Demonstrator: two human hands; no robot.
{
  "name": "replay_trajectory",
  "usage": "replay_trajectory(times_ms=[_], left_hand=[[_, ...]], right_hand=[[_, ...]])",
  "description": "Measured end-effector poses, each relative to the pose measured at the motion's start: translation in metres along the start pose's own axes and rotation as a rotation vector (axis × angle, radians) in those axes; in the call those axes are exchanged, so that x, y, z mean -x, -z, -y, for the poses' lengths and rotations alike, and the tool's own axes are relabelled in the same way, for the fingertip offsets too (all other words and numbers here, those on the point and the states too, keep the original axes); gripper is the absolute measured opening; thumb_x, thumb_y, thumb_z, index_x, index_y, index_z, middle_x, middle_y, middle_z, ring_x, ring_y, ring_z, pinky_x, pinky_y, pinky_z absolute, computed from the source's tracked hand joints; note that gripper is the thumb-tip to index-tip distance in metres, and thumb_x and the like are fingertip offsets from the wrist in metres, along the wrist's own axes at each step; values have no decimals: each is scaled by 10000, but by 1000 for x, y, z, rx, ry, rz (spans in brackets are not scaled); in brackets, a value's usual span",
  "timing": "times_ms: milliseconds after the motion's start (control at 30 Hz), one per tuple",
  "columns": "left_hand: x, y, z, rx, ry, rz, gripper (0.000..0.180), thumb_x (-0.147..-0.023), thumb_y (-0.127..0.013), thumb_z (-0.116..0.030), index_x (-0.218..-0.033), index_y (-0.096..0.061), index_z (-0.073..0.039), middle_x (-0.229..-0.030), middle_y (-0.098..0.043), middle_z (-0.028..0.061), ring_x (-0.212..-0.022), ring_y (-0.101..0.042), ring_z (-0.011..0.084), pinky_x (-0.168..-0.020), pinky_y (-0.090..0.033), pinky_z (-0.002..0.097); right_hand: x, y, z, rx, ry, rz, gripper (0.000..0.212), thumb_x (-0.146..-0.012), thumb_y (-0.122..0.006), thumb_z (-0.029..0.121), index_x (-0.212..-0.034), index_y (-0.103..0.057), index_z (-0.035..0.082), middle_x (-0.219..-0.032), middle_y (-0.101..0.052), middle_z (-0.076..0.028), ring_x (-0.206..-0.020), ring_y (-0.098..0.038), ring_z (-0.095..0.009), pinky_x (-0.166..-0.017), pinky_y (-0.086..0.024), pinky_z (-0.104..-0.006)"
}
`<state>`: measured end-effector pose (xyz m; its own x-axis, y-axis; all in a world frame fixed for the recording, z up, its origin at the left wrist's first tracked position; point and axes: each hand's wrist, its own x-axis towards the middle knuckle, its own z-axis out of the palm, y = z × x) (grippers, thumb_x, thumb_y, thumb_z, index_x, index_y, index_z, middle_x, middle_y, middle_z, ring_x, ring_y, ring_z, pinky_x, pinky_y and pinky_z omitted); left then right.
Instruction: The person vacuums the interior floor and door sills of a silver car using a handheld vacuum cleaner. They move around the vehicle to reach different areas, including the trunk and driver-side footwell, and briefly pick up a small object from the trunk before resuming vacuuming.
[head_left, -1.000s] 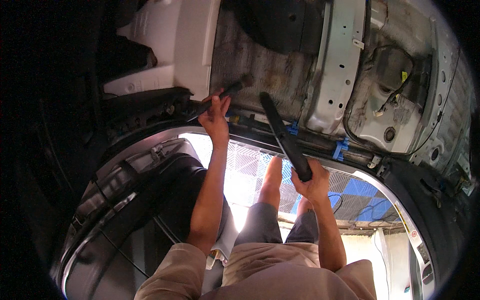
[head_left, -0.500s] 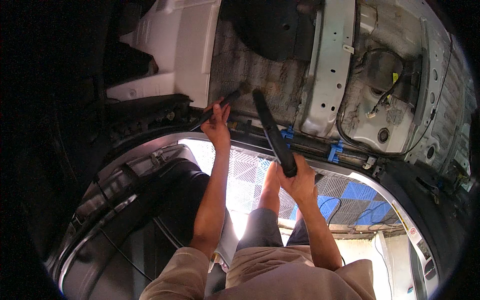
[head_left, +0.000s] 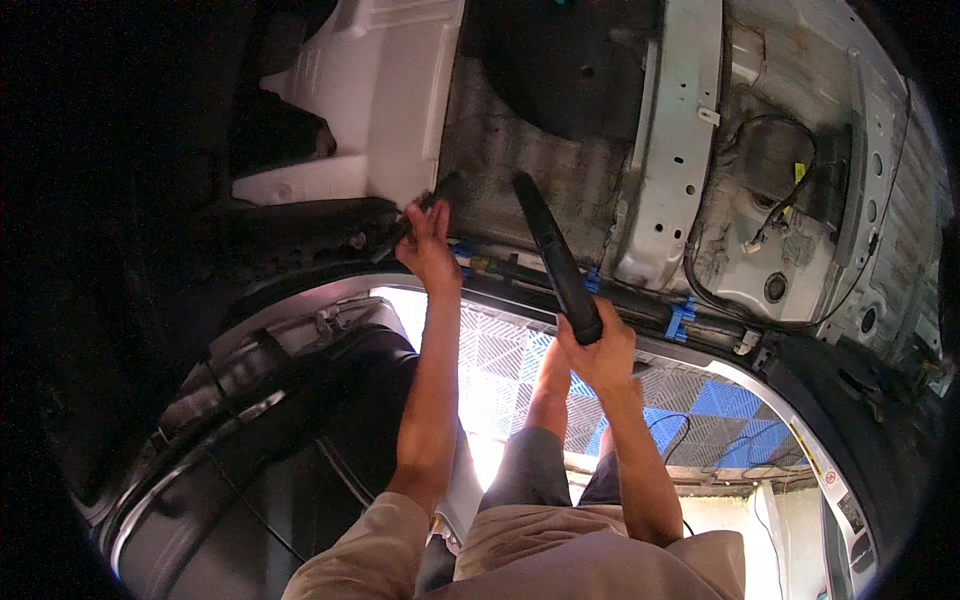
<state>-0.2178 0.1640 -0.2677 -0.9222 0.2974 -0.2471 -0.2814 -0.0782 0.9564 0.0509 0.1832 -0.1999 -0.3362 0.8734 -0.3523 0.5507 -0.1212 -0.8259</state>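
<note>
My right hand (head_left: 603, 350) is wrapped round the thick end of a long black vacuum nozzle (head_left: 558, 262). Its narrow tip points away from me, over the bare, dirty floor pan (head_left: 490, 130) of a car. To the left, the raised fingers of my left hand (head_left: 431, 245) close on a slim dark stick-like tool (head_left: 447, 188), blurred at its far end. That tool slants up to the right beside the edge of a pale metal panel (head_left: 395, 110). The two tips are apart, and neither plainly touches the metal.
A metal crossbar (head_left: 668, 150) runs along the floor pan, with a looped cable (head_left: 812, 140) right of it. Blue clips (head_left: 681, 318) hold wiring along the door sill (head_left: 640, 345). An open door (head_left: 290, 450) stands left. Outside lie patterned floor tiles (head_left: 725, 400).
The whole view has shifted slightly, so the car parts appear further right and lower. The slim tool's tip has moved left against the floor pan. Both hands keep their holds.
</note>
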Motion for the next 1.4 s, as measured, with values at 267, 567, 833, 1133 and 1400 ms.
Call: replay_trajectory(times_ms=[267,567,833,1133,1400], left_hand=[[-58,-42,-8,-297,-49,430,292,-993,-716,-241,-1090,-653,26,-1144,-717,164,-941,-703,205,-903,-611,365],[-85,-48,-30,-433,-80,648,283,-985,-720,-225,-1099,-657,26,-1136,-727,155,-972,-711,206,-912,-619,365],[-81,-41,-20,-393,-125,388,232,-1006,-685,-159,-1115,-639,41,-1130,-722,171,-969,-707,208,-889,-626,359],[-29,-80,1,-297,-213,487,155,-989,-696,-112,-1080,-663,9,-1155,-729,127,-1058,-695,184,-944,-593,336],[-20,-95,-17,-573,-301,762,94,-971,-688,-50,-1052,-698,-3,-1111,-758,134,-1025,-729,195,-886,-590,323]], right_hand=[[0,6,-3,55,48,-9,374,-796,-785,286,-1037,-646,36,-857,-691,-187,-740,-729,-393,-641,-588,-445],[-6,-2,30,53,122,-98,334,-803,-792,261,-983,-617,41,-819,-672,-182,-684,-717,-381,-592,-577,-442],[-56,-35,35,10,23,-72,369,-819,-806,316,-995,-642,36,-734,-663,-196,-681,-716,-402,-600,-556,-443],[-8,-7,13,90,-120,-225,423,-834,-790,294,-1118,-643,17,-843,-709,-216,-758,-749,-386,-645,-587,-425],[16,10,5,75,-100,-233,400,-844,-796,240,-1132,-639,11,-821,-694,-226,-745,-737,-396,-643,-567,-417]])
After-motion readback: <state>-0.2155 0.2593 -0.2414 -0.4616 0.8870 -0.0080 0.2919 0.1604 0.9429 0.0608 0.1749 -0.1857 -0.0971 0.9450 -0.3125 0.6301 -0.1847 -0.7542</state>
